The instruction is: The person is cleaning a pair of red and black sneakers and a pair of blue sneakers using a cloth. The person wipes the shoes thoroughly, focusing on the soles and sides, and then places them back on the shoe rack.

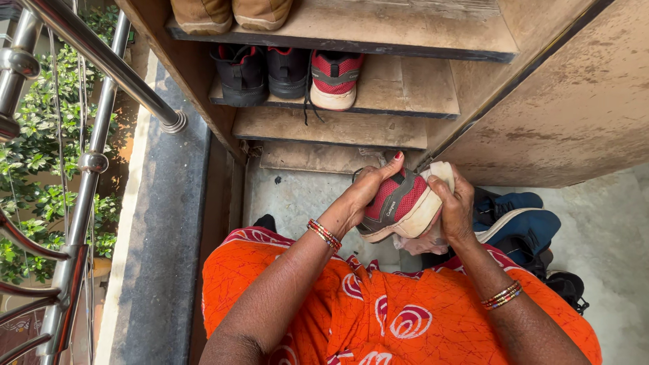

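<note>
Both forearms reach forward and down from an orange patterned garment (378, 311), the wrists bent inward so the hands meet over the lap, in front of the lowest shelf of a wooden shoe rack (324, 125). The left hand (365, 192) grips a red and grey sports shoe (395, 203) at its upper end: the fingers are curled together around the far side, and the thumb with a red-painted nail lies along the top edge. The shoe is held off the floor, tilted on its side with its pale sole facing right and downward. The right hand (456, 206) clasps the sole side, fingers pressed together and wrapped over a pale cloth (439, 172) that is pinched against the shoe's edge; more of the cloth hangs below the shoe. Bangles (324, 234) circle the left wrist, and a second set sits on the right wrist.

On the rack's middle shelf, near its left edge, stand a pair of black shoes (260, 71) and, just beside them, the matching red sports shoe (334, 80). Tan shoes (230, 12) sit on the top shelf. Blue shoes (517, 220) lie on the floor at the right, beside the right hand. A steel railing (88, 162) runs along the left.
</note>
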